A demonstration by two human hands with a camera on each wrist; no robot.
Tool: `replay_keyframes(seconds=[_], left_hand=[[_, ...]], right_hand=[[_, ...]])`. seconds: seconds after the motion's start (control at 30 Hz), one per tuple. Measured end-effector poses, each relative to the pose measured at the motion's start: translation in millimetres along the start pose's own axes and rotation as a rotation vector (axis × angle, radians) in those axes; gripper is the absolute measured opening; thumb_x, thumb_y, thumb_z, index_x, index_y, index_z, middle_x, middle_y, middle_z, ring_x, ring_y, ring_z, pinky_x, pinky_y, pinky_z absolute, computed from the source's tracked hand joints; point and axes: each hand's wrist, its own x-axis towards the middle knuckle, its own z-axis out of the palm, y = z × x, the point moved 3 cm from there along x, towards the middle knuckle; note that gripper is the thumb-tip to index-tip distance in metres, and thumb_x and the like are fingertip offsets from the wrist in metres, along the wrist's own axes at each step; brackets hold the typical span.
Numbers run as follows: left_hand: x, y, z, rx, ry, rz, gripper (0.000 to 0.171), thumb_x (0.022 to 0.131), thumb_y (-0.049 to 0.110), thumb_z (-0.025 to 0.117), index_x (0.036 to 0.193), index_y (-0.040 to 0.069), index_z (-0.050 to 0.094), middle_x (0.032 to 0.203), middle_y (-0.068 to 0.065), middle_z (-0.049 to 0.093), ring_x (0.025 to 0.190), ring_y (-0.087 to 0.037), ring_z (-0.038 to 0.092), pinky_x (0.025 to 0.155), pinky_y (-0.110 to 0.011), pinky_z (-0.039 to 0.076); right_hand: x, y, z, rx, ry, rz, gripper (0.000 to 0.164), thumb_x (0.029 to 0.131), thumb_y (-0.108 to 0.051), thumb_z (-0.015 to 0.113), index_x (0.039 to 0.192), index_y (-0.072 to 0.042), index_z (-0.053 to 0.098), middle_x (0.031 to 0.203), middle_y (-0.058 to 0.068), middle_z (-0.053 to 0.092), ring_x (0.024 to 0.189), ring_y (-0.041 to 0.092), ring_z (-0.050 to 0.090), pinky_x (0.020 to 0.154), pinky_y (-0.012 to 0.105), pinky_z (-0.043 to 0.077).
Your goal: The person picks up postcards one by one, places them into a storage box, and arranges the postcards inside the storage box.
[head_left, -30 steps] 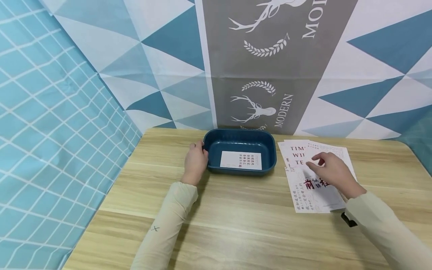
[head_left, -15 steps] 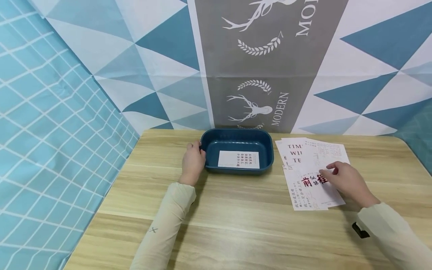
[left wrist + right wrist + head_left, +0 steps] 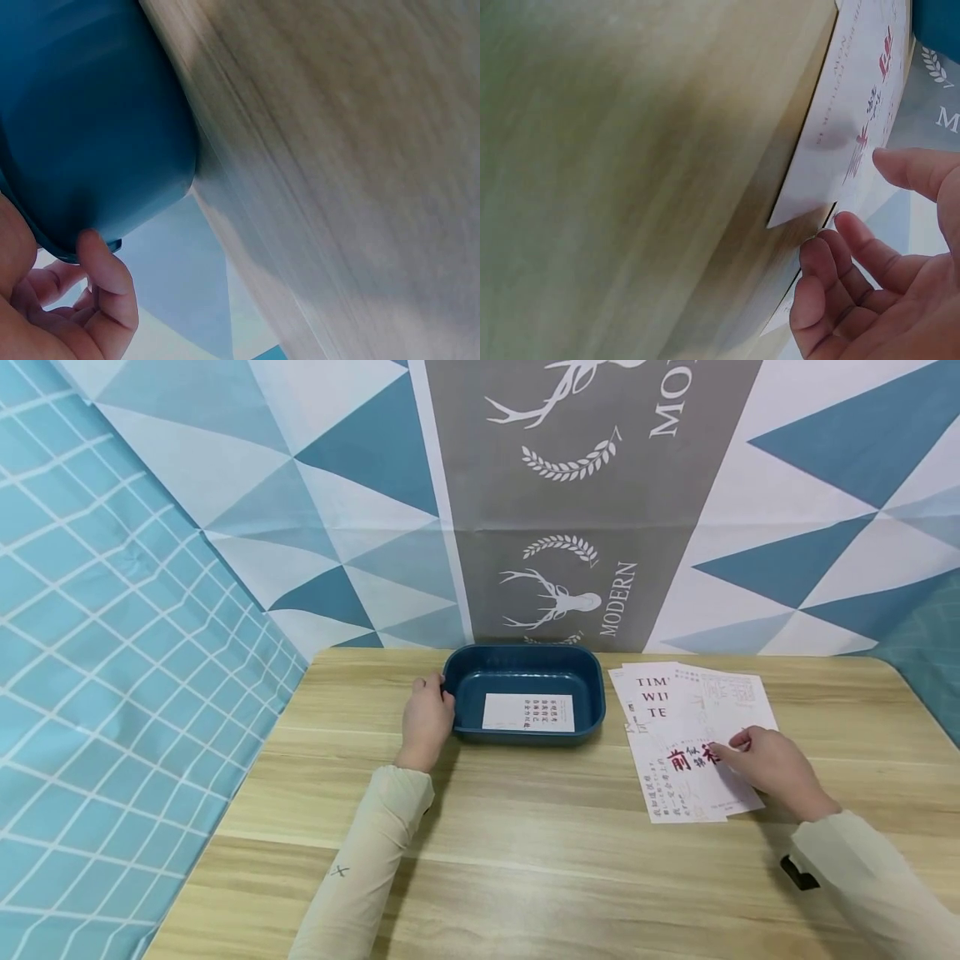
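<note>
At the left end of a dark blue rectangular basin [image 3: 525, 683], my left hand [image 3: 426, 725] grips the rim; the left wrist view shows its fingers [image 3: 109, 274] curled at the rim. Inside the basin lies a white printed card [image 3: 528, 713]. My right hand [image 3: 778, 770] is at the right edge of a spread of overlapping printed paper cards. It is nearest a white card with large red and black characters [image 3: 693, 785]. In the right wrist view the thumb [image 3: 915, 171] is over this card [image 3: 825, 142], apart from the fingers near its edge.
Left of the card with large characters, one card [image 3: 654, 693] bears red English capitals. The wooden table [image 3: 517, 843] runs back to a patterned cloth wall [image 3: 570, 510]. A blue grid-patterned cloth [image 3: 112, 693] hangs at the left. Black straps show at the right sleeve [image 3: 862, 852].
My right hand has drawn back from above the cards toward their right edge and come lower. My left hand keeps its grip on the basin. The head view has shifted slightly.
</note>
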Motion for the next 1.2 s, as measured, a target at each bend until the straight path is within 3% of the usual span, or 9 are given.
replay_keyframes(seconds=[0.17,0.4,0.7,1.03,1.2], left_hand=[[0.4,0.0,0.2,-0.002,-0.007,-0.007,0.028,0.094,0.015,0.049,0.12,0.005,0.054,0.112,-0.016,0.054,0.09,-0.03,0.062,0.084,-0.042,0.053],[0.5,0.2,-0.5,-0.005,-0.003,-0.01,0.029,0.094,0.015,0.049,0.121,0.005,0.053,0.113,-0.017,0.054,0.09,-0.03,0.061,0.085,-0.042,0.053],[-2.2,0.3,-1.2,0.012,0.038,0.052,0.029,0.093,0.011,0.05,0.119,0.002,0.055,0.11,-0.02,0.056,0.079,-0.034,0.062,0.075,-0.044,0.054],[-1.3,1.6,0.0,0.011,0.021,0.039,0.028,0.093,0.013,0.049,0.119,0.003,0.055,0.111,-0.019,0.055,0.083,-0.034,0.062,0.078,-0.044,0.053],[-1.7,1.0,-1.3,0.008,0.027,0.032,0.028,0.093,0.013,0.05,0.119,0.003,0.055,0.111,-0.019,0.055,0.083,-0.034,0.062,0.078,-0.043,0.053]], right_hand=[[1.5,-1.9,-0.3,-0.011,-0.028,0.041,0.065,0.085,-0.051,0.059,0.102,0.011,0.053,0.084,0.019,0.06,0.069,0.023,0.051,0.053,0.026,0.036],[3.8,-2.7,0.3,-0.013,-0.031,0.07,0.056,0.082,-0.04,0.065,0.101,0.011,0.052,0.085,0.019,0.059,0.068,0.022,0.05,0.051,0.027,0.037],[2.5,-6.5,1.6,0.009,-0.019,0.099,0.051,0.082,-0.035,0.065,0.102,0.01,0.054,0.089,0.022,0.06,0.069,0.023,0.05,0.052,0.026,0.036],[-0.7,-1.8,3.0,0.014,-0.036,0.159,0.057,0.079,-0.044,0.067,0.097,0.007,0.052,0.082,0.016,0.056,0.069,0.024,0.049,0.053,0.029,0.034],[-2.4,-2.4,2.6,-0.007,-0.027,0.136,0.053,0.078,-0.046,0.068,0.087,0.004,0.056,0.073,0.011,0.056,0.065,0.021,0.048,0.052,0.028,0.032]])
